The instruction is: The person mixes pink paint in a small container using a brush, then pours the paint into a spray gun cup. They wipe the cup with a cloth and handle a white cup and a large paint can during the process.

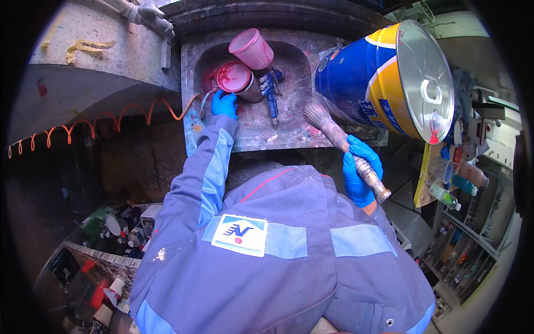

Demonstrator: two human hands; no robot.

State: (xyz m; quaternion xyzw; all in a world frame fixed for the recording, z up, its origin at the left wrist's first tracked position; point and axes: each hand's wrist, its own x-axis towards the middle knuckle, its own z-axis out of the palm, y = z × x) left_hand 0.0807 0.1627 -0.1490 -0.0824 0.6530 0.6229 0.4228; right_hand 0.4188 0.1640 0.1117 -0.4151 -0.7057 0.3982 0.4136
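Note:
My right hand (360, 170), in a blue glove, is wrapped round the thick, paint-crusted handle of a brush (335, 133). Its bristles point up and left over the front right of a stained sink-like tray (295, 136). At the tray's left, my blue-gloved left hand (224, 104) grips the near side of a round pot (235, 77) with red-pink paint; some fingertips are hidden against it. A pink translucent cup (251, 49) leans just behind the pot. Beside them lies a blue and silver spray gun (270, 96).
A big blue and yellow metal drum (384, 80) lies tilted at the right of the tray. From the left, a coiled orange hose (130, 111) runs to the tray. Several bottles (453, 189) stand on a board at the far right. Cluttered boxes (114, 234) fill the lower left.

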